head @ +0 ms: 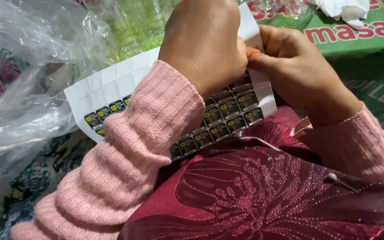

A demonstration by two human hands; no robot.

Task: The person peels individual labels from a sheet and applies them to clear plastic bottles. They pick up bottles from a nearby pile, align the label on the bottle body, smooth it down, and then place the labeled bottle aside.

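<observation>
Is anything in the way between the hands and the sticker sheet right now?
Nothing visible does. The left hand lies over the sticker sheet, and the right hand meets it at the sheet's right edge. The fingertips pinch together there; what they pinch is hidden. The clear plastic bag lies off to the left.

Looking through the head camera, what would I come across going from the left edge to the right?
Clear plastic bag → white sticker sheet → left hand → right hand → green printed cloth.

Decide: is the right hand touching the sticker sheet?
Touching. The head view shows the right hand pinching the edge of the white sticker sheet beside the left hand.
</observation>
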